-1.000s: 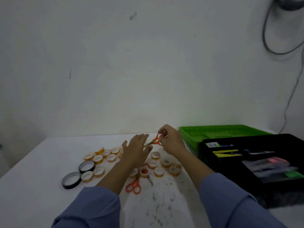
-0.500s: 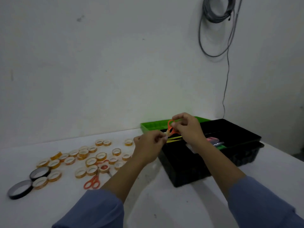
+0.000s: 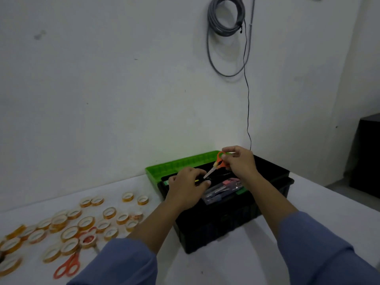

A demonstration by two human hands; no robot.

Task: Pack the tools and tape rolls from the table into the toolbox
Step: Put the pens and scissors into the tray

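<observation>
Orange-handled scissors [image 3: 217,163] hang over the open black toolbox [image 3: 216,225]. My right hand [image 3: 239,161] grips their handles, and my left hand [image 3: 188,187] pinches the blade tip just above the box's left end. Inside the toolbox lie several tools, some yellow, pink and green. A green tray [image 3: 176,164] sits behind the box against the wall. Several yellow tape rolls [image 3: 86,222] are scattered on the white table [image 3: 318,204] to the left, with a second pair of orange scissors [image 3: 66,267] among them.
A coil of grey cable [image 3: 225,17] hangs on the wall above the toolbox, with a thin black wire dropping behind it. A dark cabinet [image 3: 368,161] stands on the floor at far right. The table's right edge runs diagonally past the toolbox.
Both hands carried the scissors from above the tape rolls rightward to over the toolbox. The view swung right with them, and the left hand moved onto the blade tip.
</observation>
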